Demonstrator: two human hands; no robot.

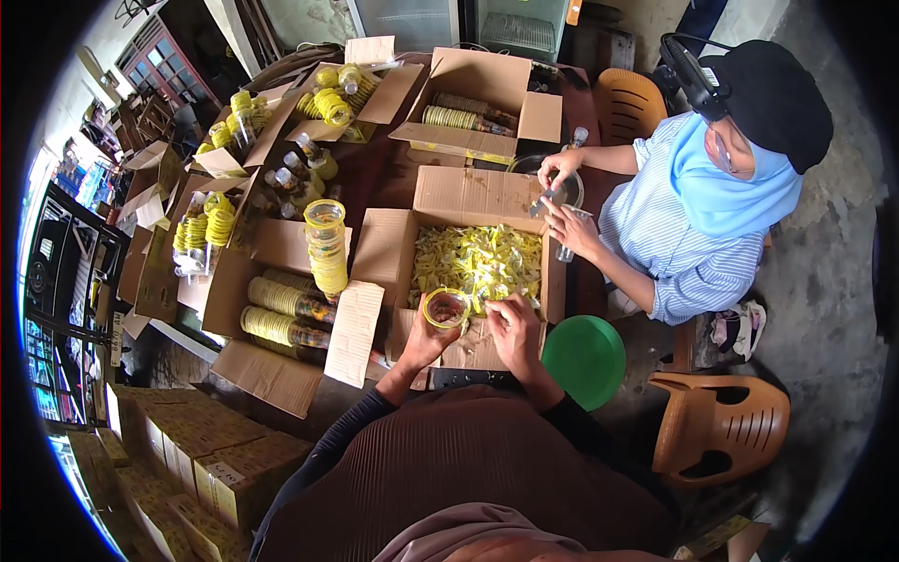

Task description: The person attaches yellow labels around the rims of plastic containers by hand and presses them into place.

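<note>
My left hand [427,339] is wrapped round a see-through plastic cup [446,307] with a yellow rim and something dark reddish inside. Just to its right, my right hand [514,330] is closed in a pinch; what sits between the fingertips is too small to make out. Both hands are over the near edge of an open cardboard box [398,244] filled with small yellow-and-white packets [478,262]. A tall stack of yellow-rimmed cups [326,248] stands to the left of that box.
Open boxes hold rows of yellow-rimmed cups [281,300] and bottles [298,169]. A co-worker [693,206] at the right handles a small grey object over a metal bowl [573,187]. A green round tray [583,361] and an orange chair [721,426] stand near my right side.
</note>
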